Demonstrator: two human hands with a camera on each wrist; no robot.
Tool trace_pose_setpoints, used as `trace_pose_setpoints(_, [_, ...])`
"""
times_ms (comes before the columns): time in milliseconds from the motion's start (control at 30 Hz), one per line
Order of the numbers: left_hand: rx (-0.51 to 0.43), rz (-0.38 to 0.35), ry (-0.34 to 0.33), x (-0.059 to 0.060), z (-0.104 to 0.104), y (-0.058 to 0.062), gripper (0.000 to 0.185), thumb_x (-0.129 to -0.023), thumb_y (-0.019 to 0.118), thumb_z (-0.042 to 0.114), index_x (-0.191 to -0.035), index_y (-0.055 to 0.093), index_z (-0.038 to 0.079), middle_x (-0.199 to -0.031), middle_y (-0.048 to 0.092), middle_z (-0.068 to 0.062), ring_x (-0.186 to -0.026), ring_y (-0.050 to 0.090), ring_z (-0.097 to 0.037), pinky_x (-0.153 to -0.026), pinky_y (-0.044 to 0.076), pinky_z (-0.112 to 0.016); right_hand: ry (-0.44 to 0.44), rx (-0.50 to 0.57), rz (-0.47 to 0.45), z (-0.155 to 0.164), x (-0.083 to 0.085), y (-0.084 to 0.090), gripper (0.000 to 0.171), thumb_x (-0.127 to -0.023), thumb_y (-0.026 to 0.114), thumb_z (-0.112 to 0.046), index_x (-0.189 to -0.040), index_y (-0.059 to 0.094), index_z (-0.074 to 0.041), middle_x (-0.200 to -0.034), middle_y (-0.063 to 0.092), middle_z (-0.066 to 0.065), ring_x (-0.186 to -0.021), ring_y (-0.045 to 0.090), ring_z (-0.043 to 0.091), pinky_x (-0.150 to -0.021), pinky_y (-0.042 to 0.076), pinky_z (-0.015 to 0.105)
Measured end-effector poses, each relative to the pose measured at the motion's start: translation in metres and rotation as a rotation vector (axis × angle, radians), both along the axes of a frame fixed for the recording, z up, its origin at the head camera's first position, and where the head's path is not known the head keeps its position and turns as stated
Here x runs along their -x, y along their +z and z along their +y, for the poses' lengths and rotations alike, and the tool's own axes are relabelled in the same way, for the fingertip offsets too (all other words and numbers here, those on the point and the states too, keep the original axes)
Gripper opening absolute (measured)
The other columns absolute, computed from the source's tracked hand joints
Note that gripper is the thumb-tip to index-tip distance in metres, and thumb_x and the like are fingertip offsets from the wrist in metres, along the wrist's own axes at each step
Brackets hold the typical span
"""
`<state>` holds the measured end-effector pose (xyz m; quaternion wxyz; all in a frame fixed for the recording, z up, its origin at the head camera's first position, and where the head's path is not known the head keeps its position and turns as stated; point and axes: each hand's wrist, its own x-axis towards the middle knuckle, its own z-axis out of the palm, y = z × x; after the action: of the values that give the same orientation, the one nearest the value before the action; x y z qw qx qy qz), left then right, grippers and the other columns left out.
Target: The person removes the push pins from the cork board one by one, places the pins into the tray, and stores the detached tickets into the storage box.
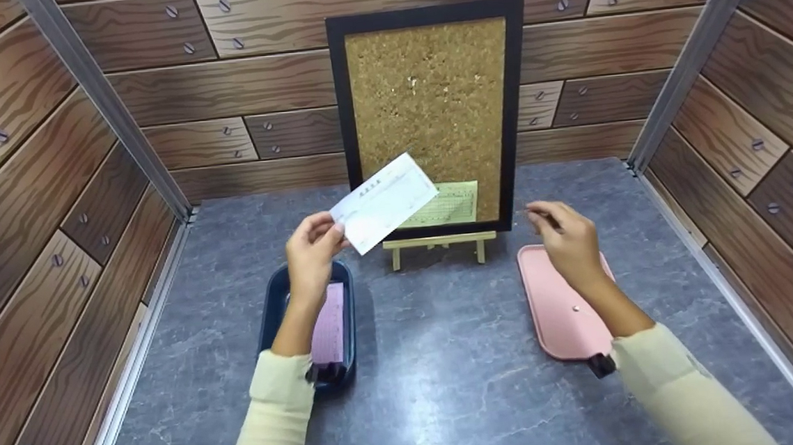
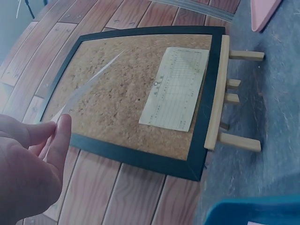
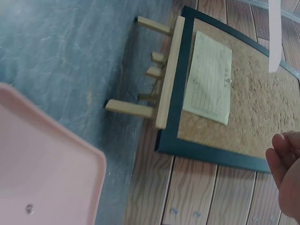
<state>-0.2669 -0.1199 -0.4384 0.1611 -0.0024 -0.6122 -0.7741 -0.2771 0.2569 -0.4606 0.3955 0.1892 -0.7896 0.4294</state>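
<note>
Your left hand [image 1: 311,253] pinches a white slip [image 1: 384,202] by its lower left corner, thumb and fingers curled on the paper. You hold it up in the air above the middle of the desk [image 1: 448,358], in front of the cork board [image 1: 431,115], tilted with its right end higher. A line of printed characters runs along the slip's top edge and ruled lines fill the rest, but the writing is too small to read. In the left wrist view the slip shows edge-on, thin and pale, running from your fingers [image 2: 58,138] across the cork.

Your right hand [image 1: 568,238] hovers over the far end of the pink tray [image 1: 556,309], fingers curled with the tips close together. Whether anything sits between them cannot be told. One small round pin [image 1: 576,309] lies in the pink tray, which sits toward the right edge of the desk.

The black-framed cork board stands on a small wooden easel [image 1: 440,244] near the desk's far edge. A pale yellow-green slip [image 1: 447,205] is fixed at its lower right, printed as a ruled table with a heading; the text is not legible in any view.

Under your left wrist, toward the left edge of the desk, a dark blue tray [image 1: 273,308] holds a pink sheet [image 1: 328,325].
</note>
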Motion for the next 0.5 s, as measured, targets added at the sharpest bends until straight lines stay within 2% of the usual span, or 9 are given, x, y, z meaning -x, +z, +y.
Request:
trace_pose_setpoints(300, [0.056,0.012,0.059,-0.03,-0.022,-0.019,0.024,-0.092,0.065,-0.007,-0.115,0.062,-0.012,-0.1,0.066,-0.024,-0.082,0.069,-0.018,-0.078,0.062,-0.036,-0.11,0.03,-0.074,0.031,-0.017,-0.018,0.014,-0.087,0.072,0.006,-0.101,0.075,0.003,-0.085,0.072,0.017,-0.071,0.056,-0.012,-0.066,0.045,0.004])
trace_pose_setpoints(500, [0.052,-0.041,0.11,-0.047,-0.036,-0.043,0.025,-0.094,0.064,-0.004,-0.119,0.062,-0.01,-0.099,0.064,-0.022,-0.083,0.069,-0.018,-0.08,0.062,-0.035,-0.147,0.099,-0.128,0.05,-0.029,-0.036,0.013,-0.088,0.073,0.004,-0.101,0.076,0.003,-0.082,0.073,0.017,-0.065,0.059,-0.008,-0.057,0.043,0.006])
